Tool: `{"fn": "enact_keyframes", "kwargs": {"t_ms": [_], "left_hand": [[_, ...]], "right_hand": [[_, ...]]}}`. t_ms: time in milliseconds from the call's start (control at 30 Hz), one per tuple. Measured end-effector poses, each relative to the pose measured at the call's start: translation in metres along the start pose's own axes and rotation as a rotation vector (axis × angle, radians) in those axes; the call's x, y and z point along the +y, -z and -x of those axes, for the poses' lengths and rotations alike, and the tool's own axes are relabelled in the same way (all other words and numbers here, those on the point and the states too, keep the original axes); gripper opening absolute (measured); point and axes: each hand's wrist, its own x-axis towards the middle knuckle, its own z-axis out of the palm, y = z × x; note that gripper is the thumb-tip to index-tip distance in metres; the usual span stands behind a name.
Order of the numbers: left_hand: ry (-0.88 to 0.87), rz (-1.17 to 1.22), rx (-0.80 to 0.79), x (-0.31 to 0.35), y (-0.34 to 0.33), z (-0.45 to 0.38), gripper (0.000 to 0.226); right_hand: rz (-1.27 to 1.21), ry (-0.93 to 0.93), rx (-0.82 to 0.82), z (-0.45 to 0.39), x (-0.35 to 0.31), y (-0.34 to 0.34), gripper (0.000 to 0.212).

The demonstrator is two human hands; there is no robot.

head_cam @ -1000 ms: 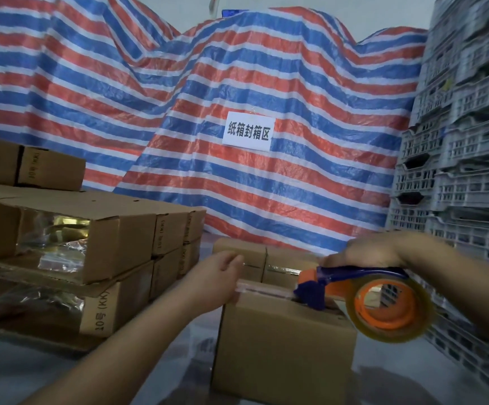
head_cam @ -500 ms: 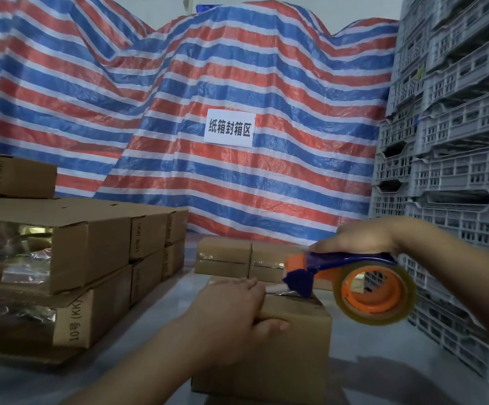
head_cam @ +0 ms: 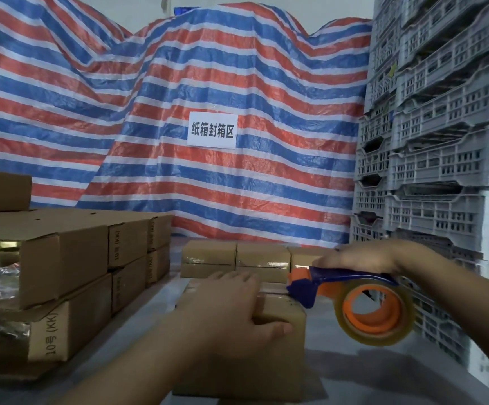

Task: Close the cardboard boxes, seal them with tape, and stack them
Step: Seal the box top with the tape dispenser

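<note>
Left hand [head_cam: 231,311] flat on box [head_cam: 278,355], right hand [head_cam: 357,257] gripping tape dispenser [head_cam: 351,296].

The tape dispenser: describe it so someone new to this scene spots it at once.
Start at the grey plastic crates stacked on the right. Below them, the right hand grips the tape dispenser at the near cardboard box. It is the only blue-and-orange thing, carrying a roll of clear tape.

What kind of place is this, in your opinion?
Probably a warehouse packing area: stacked cardboard boxes, a wall of grey plastic crates, and a striped tarp bearing a paper sign.
</note>
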Motion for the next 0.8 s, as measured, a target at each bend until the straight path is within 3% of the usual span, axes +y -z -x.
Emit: {"fn": "enact_keyframes", "kwargs": {"t_ms": [200,333,433,500,600,700,800], "left_hand": [[0.001,0.085,0.033,0.047,-0.022,-0.02,0.071],[-0.016,0.062,0.091,0.041,-0.029,-0.019,0.07],[-0.056,0.02,0.081,0.038,-0.028,-0.02,0.072],[-0.067,0.006,0.08,0.036,-0.029,-0.019,0.076],[-0.085,0.022,0.084,0.036,-0.03,-0.019,0.074],[-0.094,0.037,0.095,0.037,-0.031,-0.018,0.067],[-0.095,0.03,0.125,0.037,-0.032,-0.017,0.065]], "right_hand": [[-0.025,-0.001,0.026,-0.001,0.016,-0.003,0.051],[-0.198,0.046,-0.076,-0.004,0.029,-0.003,0.043],[-0.207,0.071,-0.059,-0.004,0.036,0.008,0.064],[-0.142,0.055,-0.055,0.005,0.042,0.023,0.078],[-0.039,0.002,-0.036,0.022,0.044,0.036,0.06],[0.335,-0.036,0.072,0.023,0.026,0.022,0.072],[0.654,-0.049,0.121,0.011,0.005,-0.007,0.06]]}}
